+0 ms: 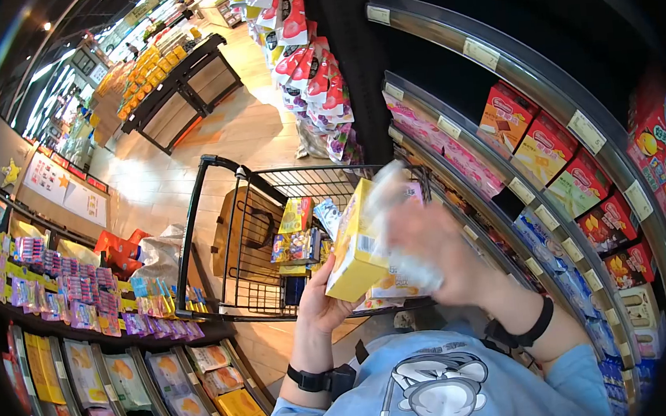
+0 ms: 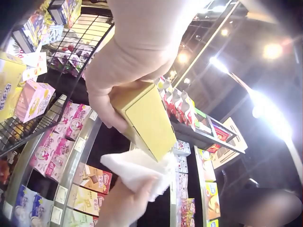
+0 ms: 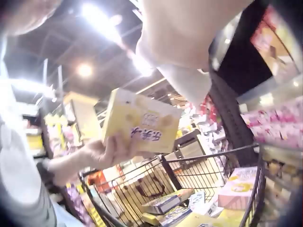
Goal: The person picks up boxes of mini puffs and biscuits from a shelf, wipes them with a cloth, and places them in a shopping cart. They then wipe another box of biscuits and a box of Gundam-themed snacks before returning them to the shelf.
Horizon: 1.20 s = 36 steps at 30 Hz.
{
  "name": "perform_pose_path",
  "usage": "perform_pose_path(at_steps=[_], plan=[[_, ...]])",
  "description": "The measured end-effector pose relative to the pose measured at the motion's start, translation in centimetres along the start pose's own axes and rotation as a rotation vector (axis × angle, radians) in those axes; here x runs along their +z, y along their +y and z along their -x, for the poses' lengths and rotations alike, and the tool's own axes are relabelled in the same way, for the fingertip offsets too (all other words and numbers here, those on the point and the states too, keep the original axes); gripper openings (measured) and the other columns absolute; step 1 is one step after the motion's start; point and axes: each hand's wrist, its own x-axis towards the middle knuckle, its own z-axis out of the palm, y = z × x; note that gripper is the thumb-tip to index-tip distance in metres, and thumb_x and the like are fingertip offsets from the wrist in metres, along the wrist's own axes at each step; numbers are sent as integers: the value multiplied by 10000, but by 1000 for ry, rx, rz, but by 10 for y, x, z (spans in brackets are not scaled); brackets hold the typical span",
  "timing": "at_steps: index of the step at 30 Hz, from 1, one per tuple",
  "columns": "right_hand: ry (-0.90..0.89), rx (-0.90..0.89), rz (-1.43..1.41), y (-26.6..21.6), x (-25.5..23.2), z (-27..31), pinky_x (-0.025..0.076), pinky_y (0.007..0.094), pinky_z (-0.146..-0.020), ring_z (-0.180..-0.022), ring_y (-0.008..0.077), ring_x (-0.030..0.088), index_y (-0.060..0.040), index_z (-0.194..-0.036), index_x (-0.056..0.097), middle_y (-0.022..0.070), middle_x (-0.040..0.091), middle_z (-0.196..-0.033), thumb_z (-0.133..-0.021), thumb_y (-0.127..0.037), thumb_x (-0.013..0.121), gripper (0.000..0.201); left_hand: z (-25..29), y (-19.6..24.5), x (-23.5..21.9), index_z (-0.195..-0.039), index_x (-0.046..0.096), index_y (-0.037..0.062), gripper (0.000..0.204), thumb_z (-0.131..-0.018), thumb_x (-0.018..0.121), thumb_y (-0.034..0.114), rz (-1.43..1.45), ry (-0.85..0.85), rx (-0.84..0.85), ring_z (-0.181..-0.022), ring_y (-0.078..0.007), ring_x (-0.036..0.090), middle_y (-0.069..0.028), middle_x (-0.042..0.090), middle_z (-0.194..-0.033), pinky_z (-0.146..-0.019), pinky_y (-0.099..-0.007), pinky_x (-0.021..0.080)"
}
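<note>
My left hand (image 1: pixel 318 301) grips a yellow carton (image 1: pixel 352 257) from below and holds it tilted above the shopping cart (image 1: pixel 195 238). In the left wrist view, a plain yellow side of the carton (image 2: pixel 150 125) faces the camera, with the fingers round its far end. My right hand (image 1: pixel 438 247), blurred in the head view, holds a crumpled white cloth or tissue (image 2: pixel 139 166) between thumb and fingers. The cloth is right at the carton's lower edge in the left wrist view. The right wrist view shows the carton's printed face (image 3: pixel 144 124), with the left hand (image 3: pixel 111 151) under it.
Several packaged boxes (image 1: pixel 297 246) lie in the cart, with a pink box (image 3: pixel 238 187) at one side. Shelves of boxed snacks (image 1: pixel 543 148) rise at the right. Racks of small packets (image 1: pixel 65 284) stand at the left. Hanging bags (image 1: pixel 306 69) and a display table (image 1: pixel 183 94) are beyond.
</note>
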Motion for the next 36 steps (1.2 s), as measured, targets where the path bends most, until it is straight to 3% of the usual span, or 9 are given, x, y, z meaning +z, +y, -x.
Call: perform_pose_path(at_steps=[1,9,13,15,19,21,23,33,36], plan=[[-269,-72,157,-17,-3,-4,259,520,-1079,-1346,278,354,-190,-1396,422,98,394,-1448,-808,-154,642,629,-3,-3,2,-1306,460,32,458,-975,435,347,-108,92,61,-1086,-286,595,-147,578,-1227,-874,-432,527],[-176,-8,152,29,-13,5,245,510,-1090,-1354,303,329,-183,-1404,397,99,342,-1477,-840,-312,613,618,18,18,-34,-1336,395,-53,513,-920,521,220,-180,-47,18,-1122,-295,584,-221,538,-1275,-955,-399,471],[59,802,-291,70,-14,21,330,417,-1031,-1286,383,376,-49,-1334,426,208,418,-1373,-906,-341,540,530,23,10,2,-1430,244,-27,825,-776,699,186,-677,48,165,-1215,-250,499,-182,455,-1365,-970,-358,443],[98,822,-345,61,-17,20,330,420,-1038,-1297,360,378,-62,-1344,428,178,432,-1376,-871,-298,584,552,19,6,19,-1444,228,-6,901,-719,751,111,-1081,90,278,-1198,-244,510,-200,463,-1354,-961,-353,439],[7,94,198,0,-9,-2,244,517,-1098,-1314,284,385,-137,-1378,440,99,411,-1428,-775,-198,643,639,2,-8,29,-1450,227,0,945,-686,776,93,-1617,256,564,-1146,-249,544,-205,488,-1310,-954,-348,442],[-146,-99,264,-16,19,-1,205,570,-1099,-1330,244,369,-183,-1375,448,69,392,-1445,-745,-159,639,659,-8,-8,35,-1456,227,14,901,-720,742,91,-2343,156,1033,-1125,-264,559,-207,481,-1314,-945,-344,449],[-201,-153,216,-14,41,7,212,578,-1083,-1329,220,371,-194,-1359,468,44,411,-1435,-750,-169,624,629,-15,-18,21,-1465,208,27,837,-782,686,107,-1473,265,863,-1139,-269,555,-215,478,-1324,-920,-347,465],[-170,133,494,48,7,20,290,483,-1074,-1309,259,390,-91,-1319,481,115,453,-1389,-791,-220,642,567,10,-7,29,-1475,132,70,1040,-657,760,-65,-1836,402,1028,-980,-209,597,-144,575,-1076,-848,-312,489],[109,533,83,81,26,40,372,449,-995,-1187,357,489,-20,-1212,546,207,542,-1248,-888,-275,578,413,18,8,24,-1438,231,-2,923,-700,785,36,-1250,451,904,-972,-214,600,-154,602,-1051,-852,-328,493]])
